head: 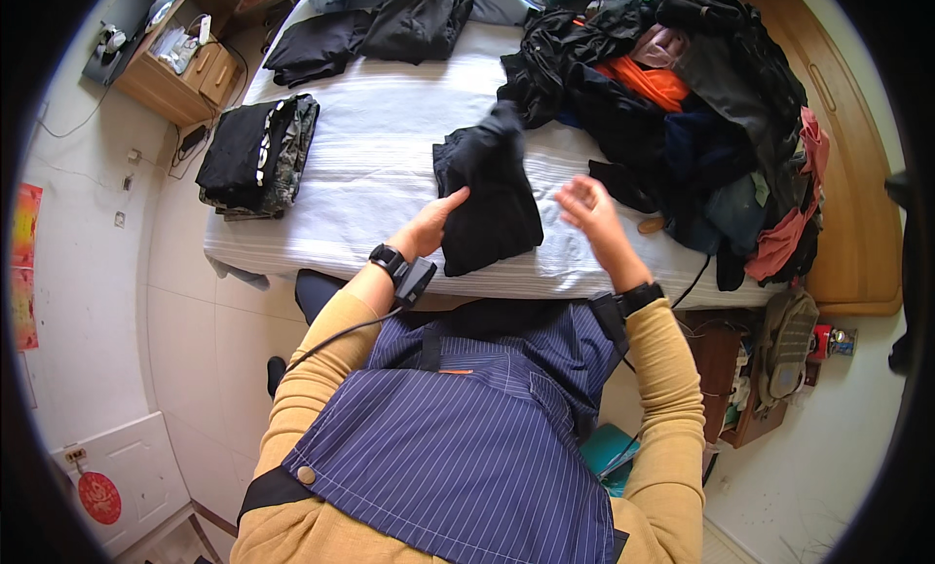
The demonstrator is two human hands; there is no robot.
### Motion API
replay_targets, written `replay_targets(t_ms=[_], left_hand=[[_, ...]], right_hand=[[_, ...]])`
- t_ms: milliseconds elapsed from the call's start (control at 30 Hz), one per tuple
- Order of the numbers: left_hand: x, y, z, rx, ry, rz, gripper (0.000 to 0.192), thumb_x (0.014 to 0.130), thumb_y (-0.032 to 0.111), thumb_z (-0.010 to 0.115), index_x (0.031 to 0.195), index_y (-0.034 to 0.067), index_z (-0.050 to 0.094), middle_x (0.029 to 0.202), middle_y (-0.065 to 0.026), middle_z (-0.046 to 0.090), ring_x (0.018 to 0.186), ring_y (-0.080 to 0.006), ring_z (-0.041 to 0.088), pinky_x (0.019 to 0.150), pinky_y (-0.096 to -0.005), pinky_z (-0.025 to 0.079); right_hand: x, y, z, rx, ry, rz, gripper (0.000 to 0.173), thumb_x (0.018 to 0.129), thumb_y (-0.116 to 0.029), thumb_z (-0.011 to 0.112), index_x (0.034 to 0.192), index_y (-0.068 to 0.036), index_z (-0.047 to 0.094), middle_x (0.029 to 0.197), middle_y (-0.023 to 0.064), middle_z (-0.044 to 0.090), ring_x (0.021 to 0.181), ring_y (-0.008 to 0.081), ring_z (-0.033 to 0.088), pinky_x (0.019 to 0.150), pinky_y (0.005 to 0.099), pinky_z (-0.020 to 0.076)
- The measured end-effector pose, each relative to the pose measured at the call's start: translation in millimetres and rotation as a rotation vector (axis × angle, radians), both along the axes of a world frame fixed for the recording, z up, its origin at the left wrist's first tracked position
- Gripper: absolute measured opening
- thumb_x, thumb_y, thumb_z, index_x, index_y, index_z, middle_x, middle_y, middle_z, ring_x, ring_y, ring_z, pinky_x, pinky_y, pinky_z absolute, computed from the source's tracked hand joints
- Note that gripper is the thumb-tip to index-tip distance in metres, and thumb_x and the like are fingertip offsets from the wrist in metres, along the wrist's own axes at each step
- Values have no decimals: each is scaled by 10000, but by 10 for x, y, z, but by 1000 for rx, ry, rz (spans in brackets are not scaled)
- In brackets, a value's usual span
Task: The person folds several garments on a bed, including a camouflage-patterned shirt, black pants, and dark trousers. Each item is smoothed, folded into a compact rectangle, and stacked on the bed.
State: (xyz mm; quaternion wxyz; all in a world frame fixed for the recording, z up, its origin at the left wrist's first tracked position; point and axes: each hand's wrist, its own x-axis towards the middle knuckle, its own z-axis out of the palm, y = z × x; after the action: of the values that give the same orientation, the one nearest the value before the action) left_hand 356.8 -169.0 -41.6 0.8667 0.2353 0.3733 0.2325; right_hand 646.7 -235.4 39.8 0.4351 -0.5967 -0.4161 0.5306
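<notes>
A black garment (pixel 493 206), partly folded, lies on the striped bedsheet (pixel 380 147) in front of me; its far end is blurred. My left hand (pixel 431 224) is at the garment's left edge, thumb on top and the other fingers hidden beneath or behind it. To the right of the garment my right hand (pixel 588 202) is raised over the sheet, blurred, holding nothing, its fingers slightly bent and apart from the thumb. A heap of mixed clothes (pixel 701 126), mostly dark with an orange piece, covers the bed's right side.
A folded stack with a black garment (pixel 237 151) and camouflage cloth sits at the bed's left edge. Folded black clothes (pixel 416 23) lie at the far side. The wooden headboard (pixel 840 126) stands right; a backpack (pixel 785 345) hangs below it. Cables run from both wrists.
</notes>
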Motion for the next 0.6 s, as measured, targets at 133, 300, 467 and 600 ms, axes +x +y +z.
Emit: replay_targets(t_ms=[133,300,467,600], left_hand=[[-165,-145,-350,36,218,73,524,1009,370,671,1375,12,558,1334,-82,660,1209,-177,645,1035,-336,517],[-81,-581,-385,377,593,139,929,814,424,866,1477,-50,420,1396,-199,584,1291,-273,568,1098,-365,435],[65,-697,-341,636,831,124,956,740,319,918,1452,-47,395,1355,-277,595,1271,-358,594,1074,-411,471],[-72,-640,-365,816,745,49,925,746,259,905,1457,-41,396,1370,-285,588,1292,-383,582,1078,-415,469]], right_hand=[[-140,-345,-777,-202,-73,59,709,880,-240,845,1427,8,469,1347,159,613,1152,221,666,894,317,562],[-325,-395,-1147,-70,-224,-25,674,859,-248,861,1392,7,536,1283,133,658,1094,219,680,863,337,572],[-378,-140,-1104,-109,-239,-22,360,875,-314,836,1021,3,745,892,47,724,790,119,649,724,277,515],[-337,-260,-1067,-121,-267,66,305,883,-299,831,792,-37,706,769,-43,584,692,64,474,631,257,391]])
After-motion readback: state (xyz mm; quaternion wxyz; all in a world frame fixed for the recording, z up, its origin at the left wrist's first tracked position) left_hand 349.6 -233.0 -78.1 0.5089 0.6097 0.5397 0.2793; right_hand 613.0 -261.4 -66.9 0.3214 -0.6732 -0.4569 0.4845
